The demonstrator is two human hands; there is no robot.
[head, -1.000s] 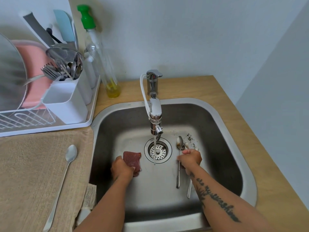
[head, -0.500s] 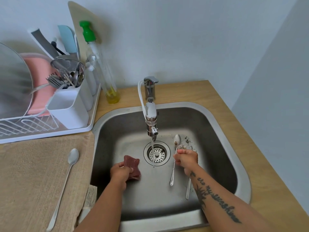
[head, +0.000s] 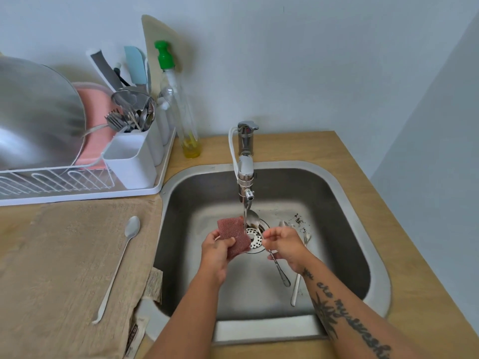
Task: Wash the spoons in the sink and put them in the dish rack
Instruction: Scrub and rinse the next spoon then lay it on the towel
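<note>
Over the drain [head: 255,242], below the faucet [head: 245,174]: left hand [head: 216,252] tight round sponge [head: 232,229], right hand [head: 285,246] tight round spoon [head: 252,218].

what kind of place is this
Most likely a small home kitchen: a stainless steel sink set in a wooden countertop, a white wire dish rack holding cutlery beside it, and a clear soap bottle with a green pump.

right hand [head: 283,246] hides the held spoon [head: 252,219] mid-handle (second spoon [head: 295,291] passes under that wrist); dish rack [head: 77,196] cut off at left edge
</note>
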